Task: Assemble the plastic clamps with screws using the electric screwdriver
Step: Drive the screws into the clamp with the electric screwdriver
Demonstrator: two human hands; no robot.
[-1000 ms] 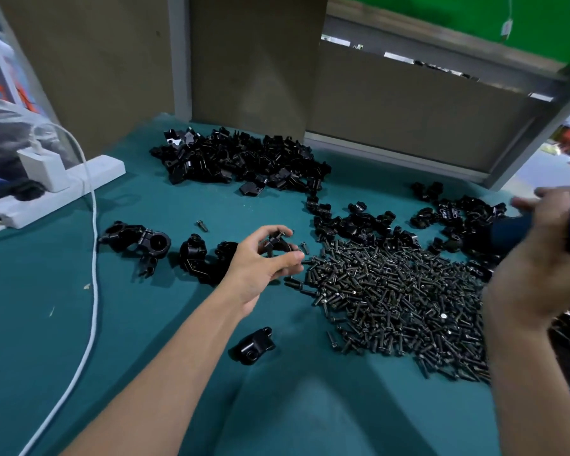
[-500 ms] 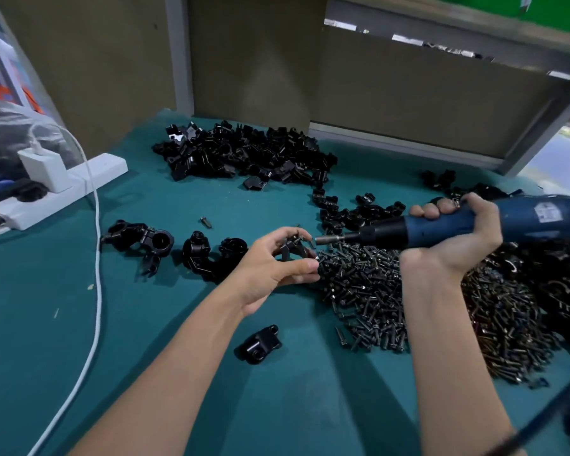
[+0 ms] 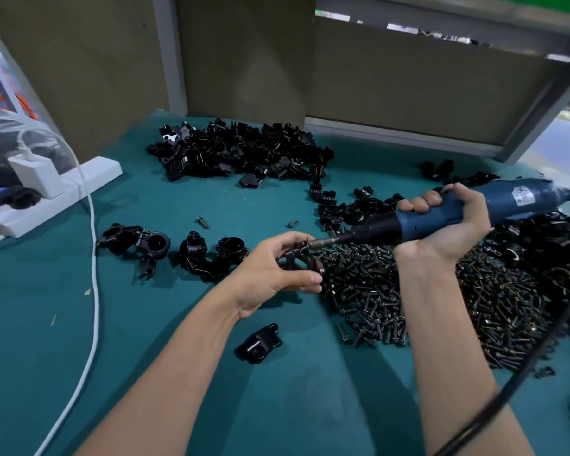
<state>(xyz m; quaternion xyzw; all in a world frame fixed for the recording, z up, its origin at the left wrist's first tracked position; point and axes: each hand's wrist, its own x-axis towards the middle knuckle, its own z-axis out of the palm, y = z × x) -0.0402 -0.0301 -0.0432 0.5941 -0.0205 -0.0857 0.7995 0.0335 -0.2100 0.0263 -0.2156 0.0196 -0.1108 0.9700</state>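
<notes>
My left hand (image 3: pixel 273 271) pinches a black plastic clamp (image 3: pixel 301 258) just above the teal table, at the left edge of a big heap of black screws (image 3: pixel 441 291). My right hand (image 3: pixel 448 222) grips a blue electric screwdriver (image 3: pixel 441 212), held nearly level and pointing left. Its bit tip (image 3: pixel 313 243) touches the top of the held clamp, where a screw sits. A single clamp part (image 3: pixel 260 342) lies on the table below my left wrist.
Assembled clamps (image 3: pixel 135 240) (image 3: pixel 211 255) lie to the left. Piles of loose clamp parts sit at the back (image 3: pixel 241 153) and right (image 3: pixel 352 205). Two stray screws (image 3: pixel 202 222) (image 3: pixel 293 223) lie on the cloth. A white power strip (image 3: pixel 53 192) with charger and cable (image 3: pixel 94 258) runs along the left; the screwdriver's black cord (image 3: pixel 524 366) hangs at right.
My right hand swung the screwdriver in from the far right, and its bit now meets the clamp. My left hand stayed in place holding the clamp.
</notes>
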